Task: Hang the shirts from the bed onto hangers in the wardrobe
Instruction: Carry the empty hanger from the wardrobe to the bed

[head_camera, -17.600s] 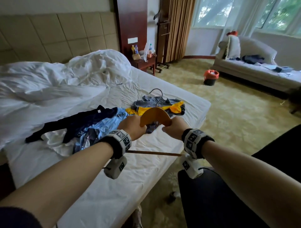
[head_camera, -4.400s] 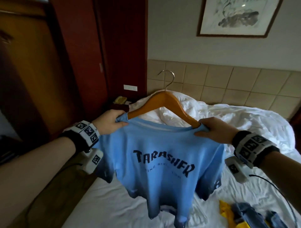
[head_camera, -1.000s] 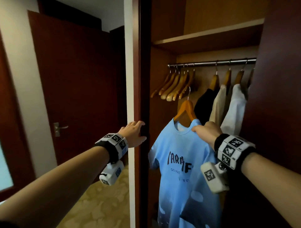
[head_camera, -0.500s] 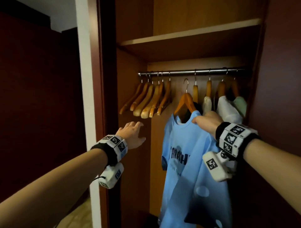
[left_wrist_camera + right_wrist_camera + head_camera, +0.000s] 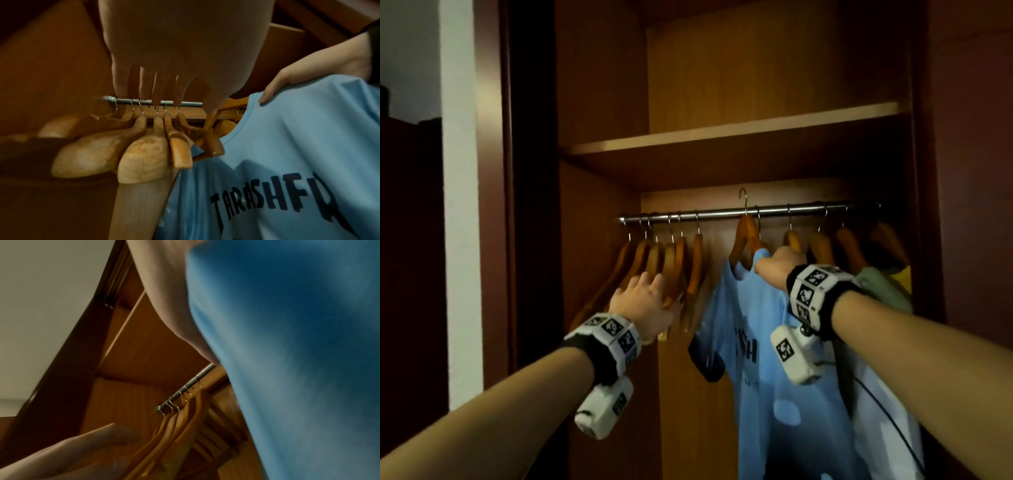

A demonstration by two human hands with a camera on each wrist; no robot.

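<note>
Gripping the shoulder of the light blue shirt [image 5: 763,359] where it drapes over its wooden hanger [image 5: 745,236], the right hand [image 5: 779,272] has its fingers curled round cloth and wood together, the thumb pressed on the fabric near the collar as the left wrist view shows. The shirt hangs inside the wardrobe [image 5: 599,102], its dark printed lettering facing out, and the hanger's metal hook [image 5: 743,200] stands up across the chrome rail [image 5: 804,208], its curve above the bar; whether it bears on the rail cannot be told. The left hand [image 5: 645,303] is spread and grasps nothing, its straight fingers reaching among the bunch of empty wooden hangers [image 5: 671,263] that hang at the left end of the rail, just beside the shirt; whether they touch the wood is unclear. To the right of the blue shirt more hangers carry garments, among them a pale green garment [image 5: 883,291] and a yellow garment [image 5: 902,274], pressed close together against the wardrobe's right wall. A wooden shelf [image 5: 722,133] runs above the rail
</note>
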